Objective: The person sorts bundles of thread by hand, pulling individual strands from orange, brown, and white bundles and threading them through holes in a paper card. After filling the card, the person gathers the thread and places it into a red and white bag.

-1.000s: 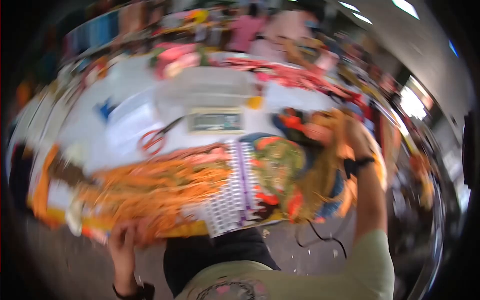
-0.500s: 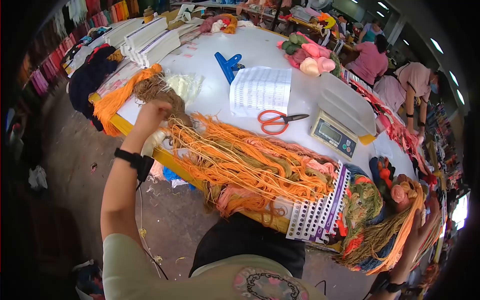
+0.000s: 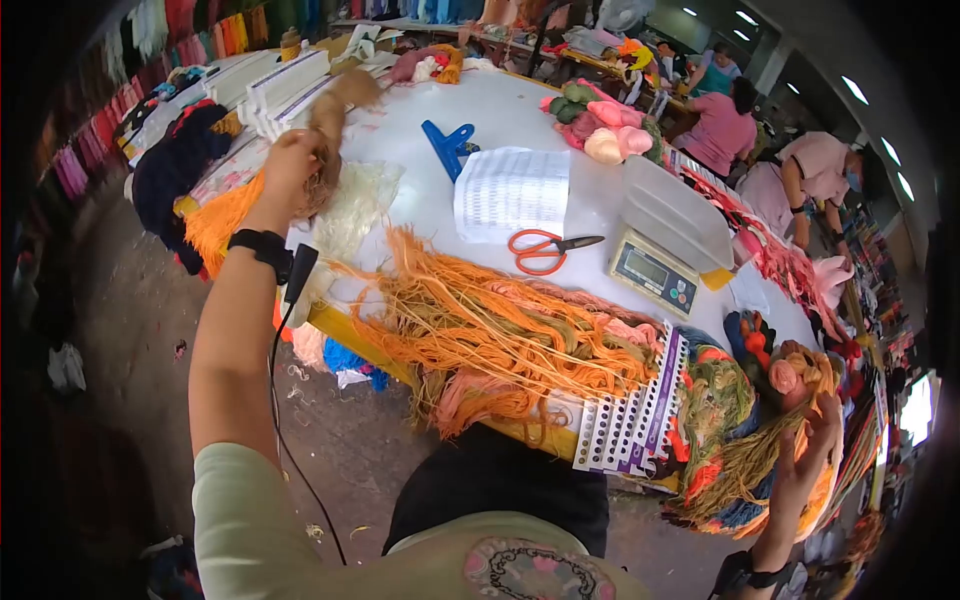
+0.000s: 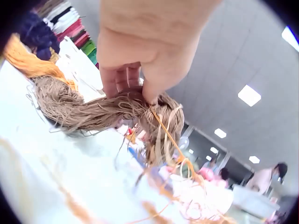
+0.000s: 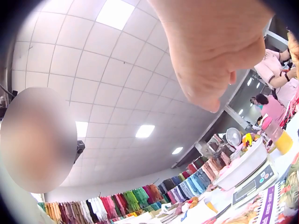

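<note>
My left hand [image 3: 292,168] grips a skein of brown yarn [image 4: 79,112] at the far left of the table. In the left wrist view the thumb and fingers pinch it from above, and a thin orange strand [image 4: 164,128] trails from the bundle. Under it lies a loose heap of cream threads [image 3: 358,200]. At the right edge my right hand [image 3: 806,455] is raised with loosely spread fingers, beside a pile of olive and orange yarn [image 3: 745,465]. Long orange skeins [image 3: 510,325] stretch between the hands, their right ends at punched white cards [image 3: 635,415].
Red-handled scissors [image 3: 540,250], a printed sheet [image 3: 512,193], a blue clip [image 3: 448,148] and a scale [image 3: 653,272] with a clear tray [image 3: 677,210] lie mid-table. Stacked white cards [image 3: 285,92] and dark blue yarn [image 3: 170,180] are at the left. People work beyond the table.
The head view has swung left since the first frame. My left hand went from the near edge to the brown skein, then lifted it away from me. The right hand stays by the right-hand yarn.
</note>
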The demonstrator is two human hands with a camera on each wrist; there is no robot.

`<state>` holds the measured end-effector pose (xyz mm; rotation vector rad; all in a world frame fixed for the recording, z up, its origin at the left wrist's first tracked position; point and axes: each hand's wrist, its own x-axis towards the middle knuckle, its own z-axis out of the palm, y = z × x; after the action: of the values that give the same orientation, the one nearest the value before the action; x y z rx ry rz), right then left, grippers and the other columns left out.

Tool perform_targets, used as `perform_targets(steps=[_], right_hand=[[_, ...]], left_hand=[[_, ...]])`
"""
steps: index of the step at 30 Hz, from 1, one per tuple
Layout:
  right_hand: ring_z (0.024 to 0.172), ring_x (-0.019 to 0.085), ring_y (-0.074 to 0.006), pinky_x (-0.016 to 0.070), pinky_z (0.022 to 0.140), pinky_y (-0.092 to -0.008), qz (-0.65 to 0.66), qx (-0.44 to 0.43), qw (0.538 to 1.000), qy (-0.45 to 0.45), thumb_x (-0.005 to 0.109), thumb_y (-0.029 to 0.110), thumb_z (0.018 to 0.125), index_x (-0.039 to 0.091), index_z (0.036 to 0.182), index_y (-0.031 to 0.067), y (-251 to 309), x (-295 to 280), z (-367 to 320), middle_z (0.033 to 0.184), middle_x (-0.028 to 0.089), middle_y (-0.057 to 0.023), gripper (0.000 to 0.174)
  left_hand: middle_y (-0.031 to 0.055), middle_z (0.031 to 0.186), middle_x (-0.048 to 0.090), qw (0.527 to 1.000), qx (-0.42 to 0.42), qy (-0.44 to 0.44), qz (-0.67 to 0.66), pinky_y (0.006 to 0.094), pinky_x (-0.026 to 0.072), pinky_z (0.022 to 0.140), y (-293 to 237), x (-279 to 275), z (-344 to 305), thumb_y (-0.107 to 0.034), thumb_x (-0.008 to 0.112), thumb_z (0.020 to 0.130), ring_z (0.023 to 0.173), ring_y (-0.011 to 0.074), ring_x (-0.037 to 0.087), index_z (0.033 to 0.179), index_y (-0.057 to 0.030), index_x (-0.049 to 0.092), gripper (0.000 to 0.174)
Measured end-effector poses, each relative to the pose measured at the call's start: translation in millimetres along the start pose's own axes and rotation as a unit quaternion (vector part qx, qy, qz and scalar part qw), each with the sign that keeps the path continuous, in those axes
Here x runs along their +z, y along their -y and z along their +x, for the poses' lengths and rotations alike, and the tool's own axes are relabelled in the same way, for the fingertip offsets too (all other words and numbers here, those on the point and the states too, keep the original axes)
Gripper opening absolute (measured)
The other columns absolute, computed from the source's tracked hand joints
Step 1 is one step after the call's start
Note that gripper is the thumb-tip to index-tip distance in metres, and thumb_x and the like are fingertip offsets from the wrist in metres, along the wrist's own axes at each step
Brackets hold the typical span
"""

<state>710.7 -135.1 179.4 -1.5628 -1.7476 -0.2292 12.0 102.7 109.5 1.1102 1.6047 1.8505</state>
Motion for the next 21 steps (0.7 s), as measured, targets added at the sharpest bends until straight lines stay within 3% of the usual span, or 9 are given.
perform_targets(steps=[1,4,7,8,10,13,17,18,21], right_hand=[[0.117,0.047,-0.0239,0.0355,0.100,-0.0375,0.022,-0.010,1.000,0.013,0.058,0.004,0.085,0.038,0.137,0.0043,15.8,2.1,2.3,0.136,0.042,-0.0112,0.055],[0.113,0.050,-0.0236,0.0401,0.098,-0.0365,0.083,-0.005,0.996,0.024,0.062,-0.006,0.076,0.042,0.133,0.0024,35.8,11.9,-0.5,0.138,0.038,-0.0125,0.061],[0.111,0.049,-0.0257,0.0439,0.094,-0.0358,0.117,-0.036,0.992,0.038,0.067,-0.007,0.074,0.045,0.127,0.0028,53.1,17.6,-3.8,0.134,0.039,-0.0159,0.058],[0.109,0.050,-0.0263,0.0447,0.093,-0.0358,0.115,-0.059,0.990,0.054,0.067,-0.006,0.074,0.045,0.124,0.0021,56.9,20.9,-4.3,0.132,0.039,-0.0169,0.055],[0.100,0.056,-0.0253,0.0459,0.091,-0.0364,0.182,-0.060,0.978,0.077,0.069,-0.003,0.076,0.046,0.124,0.0026,72.2,27.3,-9.2,0.131,0.040,-0.0180,0.053],[0.095,0.059,-0.0233,0.0464,0.088,-0.0382,0.220,-0.104,0.961,0.133,0.069,0.002,0.079,0.045,0.127,0.0044,82.7,38.5,-15.8,0.129,0.041,-0.0190,0.054],[0.089,0.059,-0.0240,0.0463,0.087,-0.0388,0.334,-0.160,0.907,0.199,0.066,0.002,0.081,0.044,0.128,0.0049,105.1,59.1,-13.7,0.125,0.045,-0.0172,0.052],[0.089,0.059,-0.0240,0.0463,0.087,-0.0388,0.336,-0.159,0.907,0.197,0.066,0.002,0.081,0.044,0.128,0.0049,112.0,65.0,-14.3,0.125,0.045,-0.0172,0.052],[0.089,0.060,-0.0236,0.0442,0.089,-0.0380,0.416,-0.178,0.849,0.272,0.066,0.003,0.084,0.044,0.128,0.0054,128.6,80.2,-18.3,0.117,0.055,-0.0139,0.049]], left_hand=[[0.0130,0.090,0.061,0.983,-0.064,-0.047,-0.164,0.0353,0.0491,0.075,-11.4,5.0,6.7,-0.009,0.064,0.081,0.081,0.0233,0.057,0.088,-0.0025,0.064,0.009],[0.0072,0.099,0.064,0.968,0.100,0.051,-0.226,0.0365,0.0511,0.083,-25.2,-16.7,28.0,-0.009,0.060,0.088,0.096,0.0196,0.060,0.097,-0.0024,0.065,0.012],[0.0106,0.108,0.064,0.918,0.197,0.079,-0.335,0.0368,0.0456,0.097,-6.7,-82.0,107.3,-0.009,0.052,0.094,0.102,0.0197,0.060,0.110,0.0020,0.061,0.021],[0.0112,0.111,0.064,0.905,0.133,0.076,-0.397,0.0360,0.0437,0.099,-46.1,-86.8,89.3,-0.011,0.050,0.096,0.102,0.0185,0.060,0.111,0.0011,0.061,0.022],[0.0107,0.110,0.064,0.908,0.178,0.075,-0.373,0.0350,0.0438,0.098,-86.8,-121.9,74.8,-0.011,0.049,0.097,0.101,0.0175,0.060,0.115,0.0003,0.060,0.024],[0.0092,0.105,0.063,0.909,0.214,0.090,-0.346,0.0344,0.0448,0.094,-150.0,-148.0,11.3,-0.014,0.051,0.096,0.097,0.0171,0.060,0.114,-0.0014,0.060,0.024],[0.0072,0.098,0.063,0.917,0.226,0.117,-0.308,0.0335,0.0461,0.088,-209.1,-133.1,-114.0,-0.017,0.052,0.095,0.091,0.0165,0.060,0.114,-0.0036,0.061,0.025],[0.0067,0.096,0.063,0.919,0.216,0.126,-0.305,0.0333,0.0465,0.087,-214.8,-122.7,-145.1,-0.018,0.053,0.095,0.090,0.0163,0.059,0.114,-0.0042,0.061,0.025],[0.0053,0.091,0.063,0.929,0.146,0.158,-0.302,0.0327,0.0475,0.083,-216.7,-74.1,-231.7,-0.021,0.054,0.095,0.086,0.0159,0.059,0.114,-0.0058,0.061,0.025]])
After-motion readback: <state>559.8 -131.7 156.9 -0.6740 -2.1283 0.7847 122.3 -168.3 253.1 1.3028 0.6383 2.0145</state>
